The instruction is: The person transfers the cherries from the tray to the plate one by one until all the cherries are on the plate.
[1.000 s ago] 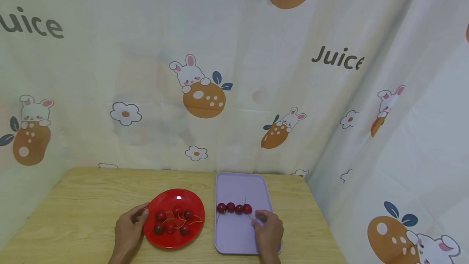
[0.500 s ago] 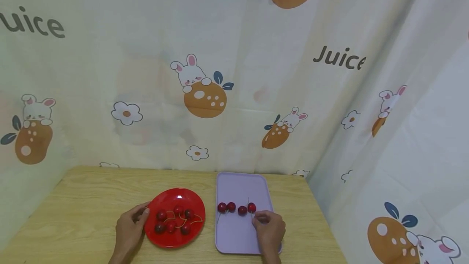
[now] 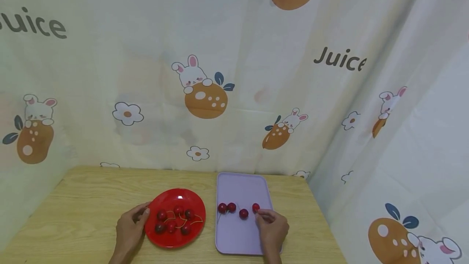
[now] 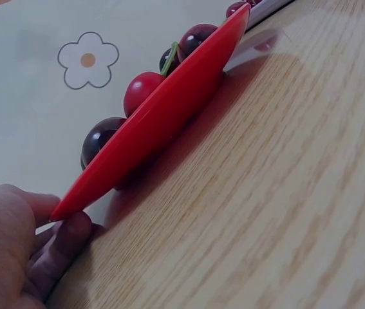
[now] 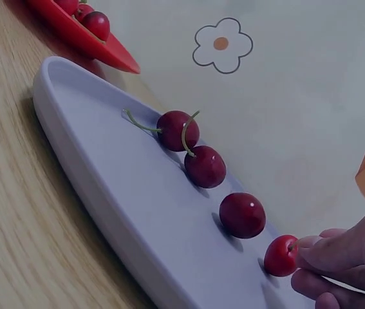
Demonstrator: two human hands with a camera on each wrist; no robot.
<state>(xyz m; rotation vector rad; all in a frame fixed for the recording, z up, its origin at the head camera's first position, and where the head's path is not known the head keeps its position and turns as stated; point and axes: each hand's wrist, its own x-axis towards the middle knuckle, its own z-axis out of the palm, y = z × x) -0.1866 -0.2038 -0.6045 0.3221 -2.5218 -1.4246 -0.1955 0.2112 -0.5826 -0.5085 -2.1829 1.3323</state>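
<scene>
With thumb and fingers on either side of its rim, my left hand (image 3: 128, 227) grips the left edge of a red plate (image 3: 176, 243). Several dark red cherries (image 4: 145, 90) with stems lie on that plate. To the right, my right hand (image 3: 272, 229) reaches over a lilac tray (image 3: 242, 186) and pinches a bright red cherry (image 5: 279, 256) at its stem end between thumb and fingertips. Beside it on the tray sits a single darker cherry (image 5: 241, 215). Two more stemmed cherries (image 5: 190, 148) lie close together near the tray's left edge.
Plate and tray stand side by side on a wood-grain table (image 3: 99, 199), a narrow strip of tabletop between them. Behind the table hangs a pale curtain (image 3: 157, 133) printed with rabbits, fruit and flowers, which continues along the right side.
My right hand has drawn the rightmost cherry rightward, away from the others. The cherry beside it has shifted right and slightly nearer. My left hand stays on the plate.
</scene>
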